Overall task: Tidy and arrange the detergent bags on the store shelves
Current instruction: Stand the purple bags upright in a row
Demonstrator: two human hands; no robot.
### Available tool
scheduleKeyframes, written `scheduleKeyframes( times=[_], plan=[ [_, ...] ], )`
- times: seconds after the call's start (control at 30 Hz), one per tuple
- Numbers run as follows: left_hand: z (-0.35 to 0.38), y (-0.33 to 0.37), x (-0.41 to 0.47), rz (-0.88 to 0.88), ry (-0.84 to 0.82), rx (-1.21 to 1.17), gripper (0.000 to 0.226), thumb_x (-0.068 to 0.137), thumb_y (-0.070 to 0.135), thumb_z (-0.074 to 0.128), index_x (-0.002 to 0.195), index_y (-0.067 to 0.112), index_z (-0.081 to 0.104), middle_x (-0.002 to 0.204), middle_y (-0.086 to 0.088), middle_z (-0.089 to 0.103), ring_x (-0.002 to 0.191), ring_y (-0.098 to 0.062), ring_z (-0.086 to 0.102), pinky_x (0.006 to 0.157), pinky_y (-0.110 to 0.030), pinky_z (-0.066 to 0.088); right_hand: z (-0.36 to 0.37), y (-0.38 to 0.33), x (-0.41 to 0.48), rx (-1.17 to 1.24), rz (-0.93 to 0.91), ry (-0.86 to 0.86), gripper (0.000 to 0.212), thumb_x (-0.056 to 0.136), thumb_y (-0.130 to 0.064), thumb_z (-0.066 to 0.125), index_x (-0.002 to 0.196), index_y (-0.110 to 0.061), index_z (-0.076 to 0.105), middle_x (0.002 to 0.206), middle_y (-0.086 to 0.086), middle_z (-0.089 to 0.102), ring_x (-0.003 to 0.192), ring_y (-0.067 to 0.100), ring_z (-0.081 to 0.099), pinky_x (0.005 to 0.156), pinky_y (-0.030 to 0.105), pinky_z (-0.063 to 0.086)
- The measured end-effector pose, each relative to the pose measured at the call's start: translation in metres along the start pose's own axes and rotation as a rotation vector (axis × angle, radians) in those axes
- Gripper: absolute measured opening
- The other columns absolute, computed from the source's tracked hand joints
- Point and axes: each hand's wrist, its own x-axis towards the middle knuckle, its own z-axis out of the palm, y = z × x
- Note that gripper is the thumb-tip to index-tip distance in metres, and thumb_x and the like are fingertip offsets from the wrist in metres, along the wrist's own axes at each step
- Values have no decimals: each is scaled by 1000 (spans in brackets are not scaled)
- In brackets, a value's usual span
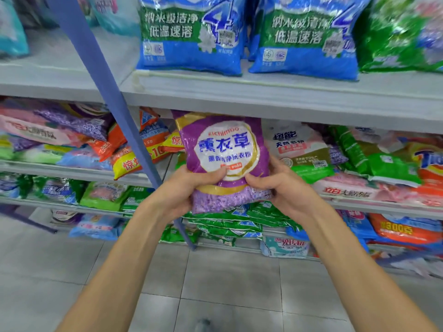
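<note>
We see grey top shelf (pixel 263 92): blue bag (pixel 189 37) and second blue bag (pixel 304 41) upright side by side, green bag (pixel 398 34) just right. Middle shelf (pixel 72 172): pink bag (pixel 347 190), orange bag (pixel 115 137), others heaped flat. Lower shelf (pixel 60 204): green bags (pixel 223 221) stacked. Tiled floor (pixel 227 283) below.

Left hand (pixel 189 188), right hand (pixel 284 188) grip bag (pixel 223 144); fingers (pixel 275 165) apparently wrap edges.

1. Pale grey square floor tiles (pixel 227 283) with thin dark joints cover the near ground.
2. Grey metal shelf boards (pixel 263 101) run left to right in tiers.
3. A blue metal upright post (pixel 100 80) slants between the left and right bays.
</note>
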Motion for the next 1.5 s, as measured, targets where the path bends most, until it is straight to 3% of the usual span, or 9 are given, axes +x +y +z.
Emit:
scheduleKeyframes(
  times=[0.13, 0.27, 0.53, 0.67, 0.87, 1.0, 1.1, 1.23, 1.5],
  plan=[
    [9, 11, -20, -109, -70, 59, 40, 70, -1, 83, 107, 13, 77, 114, -14, 76, 99, -28, 75, 81, -36, 63, -2, -16, -41, -55, 23, -8, 80, 60, -4, 86, 135, -15, 59, 119, 9, 75, 113, 29, 70, 104, 45, 52],
    [33, 28, -34, -135, -155, 135, 55, 70, -5, 83, 122, 5, 70, 121, -17, 73, 111, -31, 72, 91, -38, 60, -3, -39, -81, -50, -27, 61, 70, 63, -32, 89, 126, -16, 65, 115, 8, 77, 104, 28, 74, 91, 41, 58],
    [122, 68, -42, 6, -222, 154, 29, 77, 10, 81, 105, 12, 78, 110, -13, 77, 94, -23, 76, 81, -33, 62, -42, -104, -142, 13, -254, 169, 61, 67, -9, 80, 126, -10, 63, 113, 13, 77, 96, 28, 75, 79, 37, 62],
    [182, 85, -41, 91, -221, 112, 45, 76, 31, 73, 114, 8, 71, 109, -14, 77, 92, -24, 77, 79, -34, 63, -72, -128, -173, 39, -367, 219, 64, 68, -8, 79, 129, -14, 60, 115, 12, 76, 104, 31, 74, 86, 41, 62],
    [268, 87, -31, 193, -226, 36, 33, 77, 23, 68, 108, 13, 71, 95, -10, 80, 80, -23, 78, 70, -35, 64, -121, -153, -210, 52, -499, 304, 63, 68, -5, 80, 127, -18, 62, 114, 10, 77, 102, 30, 75, 82, 40, 62],
    [307, 90, -15, 245, -174, -18, 45, 86, 42, 67, 120, 12, 71, 114, -15, 76, 106, -33, 73, 97, -51, 56, -147, -162, -223, 127, -553, 402, 47, 78, -24, 78, 123, -16, 67, 113, 7, 78, 101, 27, 75, 81, 39, 62],
    [331, 87, 4, 339, -102, -52, 18, 95, 26, 67, 100, 13, 77, 107, -15, 77, 97, -30, 74, 102, -57, 52, -166, -168, -227, 140, -571, 485, 39, 85, -34, 73, 121, -19, 69, 112, 7, 78, 103, 28, 75, 91, 47, 59],
    [363, 90, 30, 392, -92, -48, 22, 95, 22, 70, 113, 10, 72, 108, -15, 77, 99, -32, 73, 99, -53, 55, -198, -184, -227, 191, -573, 542, 23, 93, -24, 70, 114, -14, 73, 109, 10, 78, 101, 30, 75, 91, 47, 59],
    [446, 114, 105, 500, -130, -42, 14, 100, 19, 63, 88, 20, 70, 84, -2, 78, 73, -17, 75, 65, -31, 61, -287, -253, -206, 224, -669, 646, 25, 89, -17, 74, 113, -11, 74, 108, 12, 78, 97, 30, 76, 82, 43, 62]
  ],
)
